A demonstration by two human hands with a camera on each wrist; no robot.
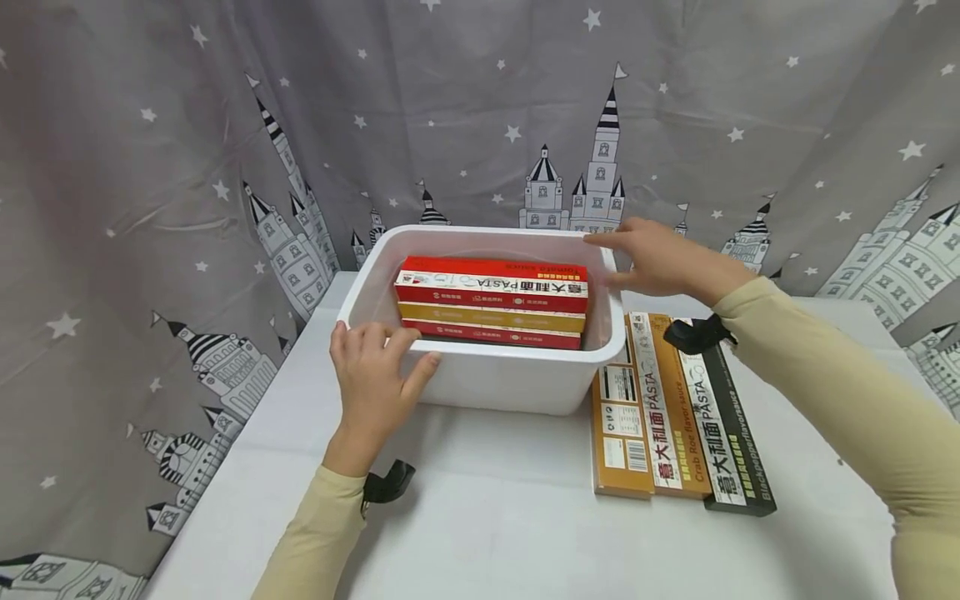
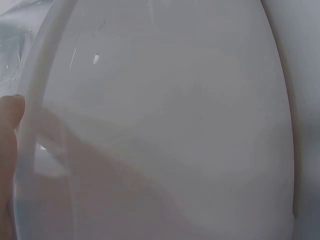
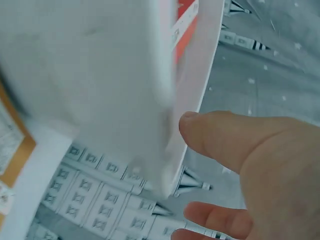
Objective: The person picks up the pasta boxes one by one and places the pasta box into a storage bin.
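A white plastic bin (image 1: pixel 510 379) stands on the table, holding several pasta boxes (image 1: pixel 491 287) with red and ochre sides, packed in a row. My left hand (image 1: pixel 371 383) grips the bin's front-left rim, fingers over the edge and thumb near its outer side; the left wrist view shows mostly the bin's wall (image 2: pixel 165 100). At the back-right corner, my right hand (image 1: pixel 652 258) has its thumb and fingers spread beside the rim. In the right wrist view the right thumb (image 3: pixel 215 132) overlaps the rim and the other fingers are apart from it.
Right of the bin, more pasta boxes lie side by side on the table: orange-brown ones (image 1: pixel 686 400), one marked crab roe flavor, and a black pepper box (image 1: pixel 738 433). A grey curtain (image 1: pixel 465 108) printed with castles and stars hangs behind the white table (image 1: pixel 525 517).
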